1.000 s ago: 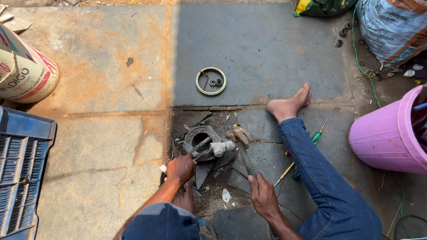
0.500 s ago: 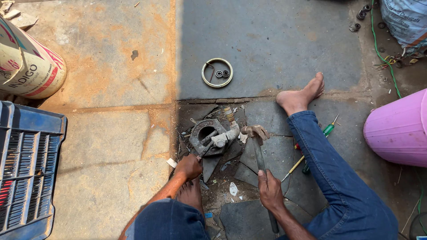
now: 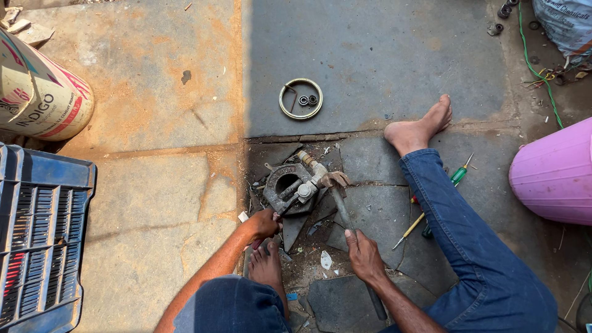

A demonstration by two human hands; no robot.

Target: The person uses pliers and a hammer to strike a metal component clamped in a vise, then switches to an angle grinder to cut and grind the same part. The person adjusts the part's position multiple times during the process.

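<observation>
A dark round metal housing [image 3: 285, 186] with a pale shaft [image 3: 308, 179] across it lies on cracked slabs between my legs. My left hand [image 3: 263, 223] is closed on a thin tool with a reddish handle, its tip against the housing's near edge. My right hand [image 3: 364, 254] grips the long handle of a hammer [image 3: 341, 206]. The rusty hammer head rests just right of the shaft. My bare left foot [image 3: 268, 266] lies below the left hand, and my right foot [image 3: 418, 127] stretches out to the right.
A metal ring [image 3: 300, 98] holding small nuts lies farther out on the grey floor. Green [image 3: 460, 174] and yellow [image 3: 409, 229] screwdrivers lie by my right leg. A pink bucket [image 3: 553, 179] stands at right; a blue crate [image 3: 38, 243] and a printed sack [image 3: 38, 92] sit at left.
My right hand went from resting open on the ground to gripping the hammer handle, and the hammer head now lies beside the housing. The left hand stayed at the housing.
</observation>
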